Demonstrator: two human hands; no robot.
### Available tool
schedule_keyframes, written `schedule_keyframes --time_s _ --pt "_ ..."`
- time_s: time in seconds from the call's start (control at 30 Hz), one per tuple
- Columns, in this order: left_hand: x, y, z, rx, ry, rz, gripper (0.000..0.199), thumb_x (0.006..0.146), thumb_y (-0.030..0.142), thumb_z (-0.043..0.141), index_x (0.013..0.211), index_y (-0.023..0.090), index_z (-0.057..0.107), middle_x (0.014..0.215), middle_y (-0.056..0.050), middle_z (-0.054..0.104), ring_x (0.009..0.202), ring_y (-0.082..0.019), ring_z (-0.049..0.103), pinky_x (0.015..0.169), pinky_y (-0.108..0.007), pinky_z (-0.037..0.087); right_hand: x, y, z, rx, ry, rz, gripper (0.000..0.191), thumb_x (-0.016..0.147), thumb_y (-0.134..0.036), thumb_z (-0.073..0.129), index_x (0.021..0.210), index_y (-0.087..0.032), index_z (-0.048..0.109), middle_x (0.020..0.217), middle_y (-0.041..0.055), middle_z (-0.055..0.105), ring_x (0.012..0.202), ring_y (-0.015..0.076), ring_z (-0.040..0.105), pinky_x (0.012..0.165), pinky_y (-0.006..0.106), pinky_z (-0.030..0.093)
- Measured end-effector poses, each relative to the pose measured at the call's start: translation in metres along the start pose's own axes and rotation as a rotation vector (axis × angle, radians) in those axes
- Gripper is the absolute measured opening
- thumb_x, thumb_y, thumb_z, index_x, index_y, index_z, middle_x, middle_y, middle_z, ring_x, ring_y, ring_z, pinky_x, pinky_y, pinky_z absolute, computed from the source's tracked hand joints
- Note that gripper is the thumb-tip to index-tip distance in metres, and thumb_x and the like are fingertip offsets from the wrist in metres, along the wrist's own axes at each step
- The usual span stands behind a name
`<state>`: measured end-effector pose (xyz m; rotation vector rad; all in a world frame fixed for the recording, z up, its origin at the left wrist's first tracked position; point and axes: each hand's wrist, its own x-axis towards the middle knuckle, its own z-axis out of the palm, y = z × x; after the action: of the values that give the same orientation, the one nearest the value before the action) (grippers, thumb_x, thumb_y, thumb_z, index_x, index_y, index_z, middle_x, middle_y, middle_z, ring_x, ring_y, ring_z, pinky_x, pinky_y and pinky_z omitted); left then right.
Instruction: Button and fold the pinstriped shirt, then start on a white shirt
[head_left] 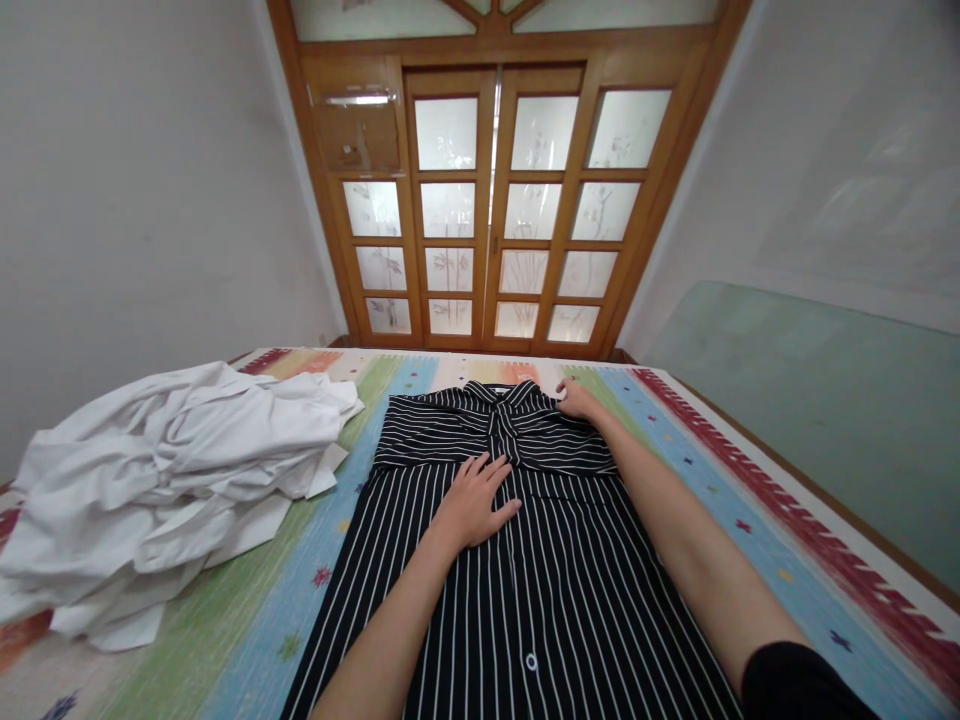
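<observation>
A black shirt with white stripes [570,560] lies spread out, its collar at the far end and its sleeves folded across the chest. My left hand [474,500] rests flat on the middle of the shirt, just below the folded sleeves, fingers apart. At the shirt's far right shoulder, beside the collar, my right hand [576,398] has its fingers curled at the fabric edge; whether cloth is pinched between them is too small to tell.
A heap of white cloth [180,470] lies on the left of the colourful striped surface [262,610]. Wooden doors with glass panes [491,200] stand beyond the far edge. A pale green panel [817,390] leans along the right wall.
</observation>
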<state>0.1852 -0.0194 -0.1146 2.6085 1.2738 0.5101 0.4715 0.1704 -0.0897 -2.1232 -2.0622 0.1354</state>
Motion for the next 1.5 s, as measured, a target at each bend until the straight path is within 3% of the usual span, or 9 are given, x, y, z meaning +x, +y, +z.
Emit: schedule_keyframes --time_s 0.17,0.37,0.53,0.67,0.83,0.97,1.17,1.37,1.5 --pt "0.000 -0.001 0.001 -0.003 0.002 -0.001 0.063 0.094 0.056 0.036 0.147 0.023 0.033 0.152 -0.005 0.037 0.143 -0.028 0.025 0.118 -0.049 0.020 -0.002 0.002 -0.002 -0.036 -0.035 0.053 0.034 0.082 -0.035 0.063 0.110 -0.016 0.062 0.114 0.0150 0.066 0.104 0.0271 0.061 0.086 0.034 0.044" --pt "0.000 -0.001 0.000 0.016 0.040 0.027 0.068 0.094 0.055 0.038 0.152 0.029 0.015 0.153 -0.006 0.035 0.141 -0.028 0.030 0.116 -0.050 0.022 -0.017 0.032 -0.014 0.037 -0.029 0.189 0.059 0.089 -0.055 0.046 0.122 -0.007 0.057 0.118 0.0218 0.063 0.107 0.0310 0.060 0.088 0.037 0.043" --pt "0.001 -0.003 0.003 0.038 0.056 0.028 0.064 0.093 0.055 0.040 0.148 0.023 0.030 0.158 -0.008 0.025 0.144 -0.029 0.024 0.117 -0.048 0.022 -0.032 0.056 -0.026 0.092 -0.028 0.220 0.047 0.084 -0.033 0.057 0.124 -0.010 0.056 0.105 0.0122 0.070 0.089 0.0227 0.065 0.076 0.028 0.046" --pt "0.002 -0.002 0.005 0.043 0.038 -0.006 0.060 0.094 0.054 0.039 0.143 0.019 0.041 0.152 -0.010 0.036 0.143 -0.028 0.027 0.118 -0.048 0.022 -0.047 0.063 -0.031 0.054 0.024 0.210 0.052 0.080 -0.018 0.059 0.131 -0.012 0.049 0.099 0.0091 0.071 0.090 0.0207 0.064 0.078 0.026 0.045" --pt "0.002 -0.001 0.003 0.043 0.024 -0.018 0.060 0.094 0.053 0.040 0.141 0.015 0.043 0.151 -0.011 0.038 0.142 -0.029 0.028 0.118 -0.048 0.021 -0.063 0.055 -0.032 -0.031 0.113 0.218 0.038 0.091 -0.018 0.040 0.123 -0.005 0.054 0.116 0.0210 0.064 0.109 0.0282 0.059 0.088 0.033 0.042" --pt "0.002 -0.002 0.004 0.049 0.038 -0.007 0.060 0.094 0.054 0.037 0.141 0.017 0.043 0.151 -0.010 0.037 0.143 -0.028 0.027 0.118 -0.049 0.021 -0.079 0.042 -0.032 -0.059 0.088 0.138 0.034 0.088 -0.018 0.042 0.114 -0.008 0.062 0.119 0.0183 0.063 0.112 0.0271 0.057 0.094 0.032 0.041" --pt "0.002 -0.003 0.005 0.063 0.067 0.017 0.058 0.094 0.052 0.037 0.142 0.020 0.041 0.152 -0.010 0.037 0.143 -0.028 0.028 0.117 -0.049 0.023 -0.115 0.041 -0.028 -0.112 0.027 0.037 0.040 0.082 -0.023 0.057 0.121 -0.016 0.061 0.126 0.0117 0.061 0.118 0.0264 0.053 0.098 0.032 0.040" --pt "0.002 -0.003 0.004 0.071 0.059 0.021 0.058 0.095 0.050 0.037 0.142 0.017 0.041 0.151 -0.011 0.038 0.143 -0.028 0.027 0.117 -0.049 0.023 -0.139 0.051 -0.028 -0.137 -0.008 0.052 0.044 0.086 -0.018 0.048 0.129 -0.013 0.056 0.132 0.0133 0.059 0.124 0.0256 0.052 0.103 0.034 0.038" --pt "0.000 -0.002 0.004 0.077 0.067 0.010 0.057 0.095 0.047 0.037 0.141 0.013 0.043 0.150 -0.013 0.039 0.142 -0.028 0.030 0.116 -0.047 0.026 -0.163 0.042 -0.020 -0.111 -0.001 0.000 0.048 0.094 -0.028 0.040 0.137 -0.009 0.047 0.140 0.0148 0.052 0.130 0.0239 0.047 0.109 0.032 0.033"
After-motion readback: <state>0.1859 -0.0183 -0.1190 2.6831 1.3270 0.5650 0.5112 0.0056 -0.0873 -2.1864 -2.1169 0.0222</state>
